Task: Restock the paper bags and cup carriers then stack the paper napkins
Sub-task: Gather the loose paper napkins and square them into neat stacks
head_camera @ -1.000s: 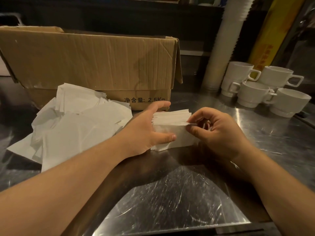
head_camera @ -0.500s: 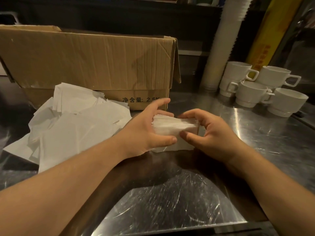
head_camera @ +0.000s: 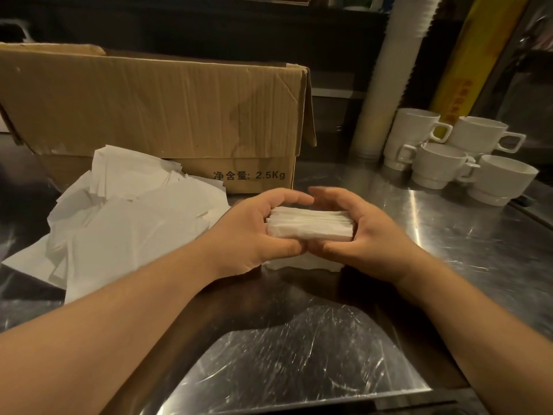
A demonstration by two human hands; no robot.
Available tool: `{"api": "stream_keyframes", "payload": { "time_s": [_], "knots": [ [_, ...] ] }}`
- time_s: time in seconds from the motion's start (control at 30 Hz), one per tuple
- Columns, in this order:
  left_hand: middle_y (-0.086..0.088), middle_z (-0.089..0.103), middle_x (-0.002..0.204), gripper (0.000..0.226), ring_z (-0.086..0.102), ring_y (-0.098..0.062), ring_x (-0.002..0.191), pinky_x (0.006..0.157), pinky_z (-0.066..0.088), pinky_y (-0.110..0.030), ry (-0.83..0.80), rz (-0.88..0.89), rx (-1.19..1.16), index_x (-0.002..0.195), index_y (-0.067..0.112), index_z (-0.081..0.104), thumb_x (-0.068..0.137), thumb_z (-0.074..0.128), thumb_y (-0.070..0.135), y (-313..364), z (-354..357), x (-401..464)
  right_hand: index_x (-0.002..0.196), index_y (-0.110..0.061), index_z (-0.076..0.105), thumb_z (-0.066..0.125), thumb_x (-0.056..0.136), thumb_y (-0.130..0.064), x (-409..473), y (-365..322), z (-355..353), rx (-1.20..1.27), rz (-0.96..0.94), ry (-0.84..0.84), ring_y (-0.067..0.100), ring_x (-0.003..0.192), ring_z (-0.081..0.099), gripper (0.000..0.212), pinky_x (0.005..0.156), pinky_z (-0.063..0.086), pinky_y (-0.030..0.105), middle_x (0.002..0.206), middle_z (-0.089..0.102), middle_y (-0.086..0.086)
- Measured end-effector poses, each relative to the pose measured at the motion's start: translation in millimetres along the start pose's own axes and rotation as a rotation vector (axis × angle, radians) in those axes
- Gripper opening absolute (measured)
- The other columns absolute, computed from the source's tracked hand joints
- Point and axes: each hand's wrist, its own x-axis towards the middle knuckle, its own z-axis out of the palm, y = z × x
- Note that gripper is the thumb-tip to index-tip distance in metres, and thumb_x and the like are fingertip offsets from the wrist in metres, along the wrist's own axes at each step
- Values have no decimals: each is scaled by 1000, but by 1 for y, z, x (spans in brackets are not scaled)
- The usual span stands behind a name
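A neat stack of white paper napkins [head_camera: 311, 226] stands on the steel counter [head_camera: 299, 348] in the middle of the view. My left hand [head_camera: 251, 235] grips its left end, thumb in front and fingers curled over the back. My right hand [head_camera: 359, 232] grips the right end the same way, and the fingertips of both hands nearly meet behind the stack. A loose, untidy heap of white napkins [head_camera: 128, 223] lies on the counter to the left.
An open cardboard box [head_camera: 155, 115] stands behind the heap and the hands. Several white mugs [head_camera: 449, 163] sit at the back right beside a tall column of stacked paper cups [head_camera: 395, 70]. A yellow roll [head_camera: 472, 61] leans behind them.
My right hand has gone from pinching the stack's right edge to cupping its whole right end. Both hands now squeeze the stack together from the sides, and the stack looks more squared.
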Motion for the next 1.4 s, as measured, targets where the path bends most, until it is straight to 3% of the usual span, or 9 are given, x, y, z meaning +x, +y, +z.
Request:
{"api": "stream_keyframes", "payload": {
  "time_s": [0.13,0.33,0.53,0.77,0.87,0.97,1.1,1.27,1.4],
  "knots": [
    [23,61,124,67,61,-5,113,94,57,-22,37,-18,44,131,52,52,83,86,21,-1,-1,4,129,-32,62,83,82,-27,1,3,-1,-49,-8,24,4,101,68,51,89,59,28,113,69,-12],
    [19,47,144,94,54,-6,122,101,53,-22,-35,-68,111,153,51,28,79,87,43,-1,-4,6,156,-42,13,77,89,-21,3,9,2,16,9,-79,-4,119,54,94,93,52,16,140,48,-17],
    [20,42,149,102,52,-4,125,105,49,-19,-45,-62,127,157,48,21,81,87,38,2,-4,5,156,-47,2,78,77,-46,4,9,2,-4,12,-81,-10,120,52,109,95,51,15,140,46,-21],
    [22,56,125,101,62,-5,107,89,56,-15,44,-72,132,156,48,26,79,88,30,2,-6,5,142,-36,44,76,86,-30,5,10,-2,-51,74,-2,3,108,65,65,92,57,22,123,61,-15],
    [17,56,135,114,61,-9,116,99,56,-26,4,-153,92,157,51,20,67,91,51,1,-9,6,118,-38,56,72,93,-25,4,10,-2,-88,87,-7,-2,94,65,33,80,57,20,105,68,-15],
    [19,52,142,119,56,-10,124,108,51,-33,-32,-198,131,157,52,22,57,86,65,2,-10,6,111,-32,60,71,93,-16,5,10,-3,-48,72,11,1,87,66,27,76,56,22,97,69,-11],
    [25,53,139,114,56,-6,123,109,51,-33,-70,-189,129,156,49,28,59,87,61,3,-8,5,128,-31,50,71,92,-13,4,7,-3,-11,102,-32,-1,95,63,46,83,57,22,114,61,-11],
    [34,55,131,107,56,1,120,109,50,-29,-91,-155,107,154,50,32,62,85,60,2,-6,4,157,-38,5,76,76,-46,7,7,-1,-6,112,-113,-3,119,52,108,96,46,8,136,42,-19],
    [28,55,132,100,58,-1,116,101,55,-26,-69,-159,98,153,49,35,64,82,57,1,-8,5,160,-31,6,73,81,-45,7,6,-1,-55,94,-69,-18,108,53,104,89,45,4,125,43,-27]
  ]
}}
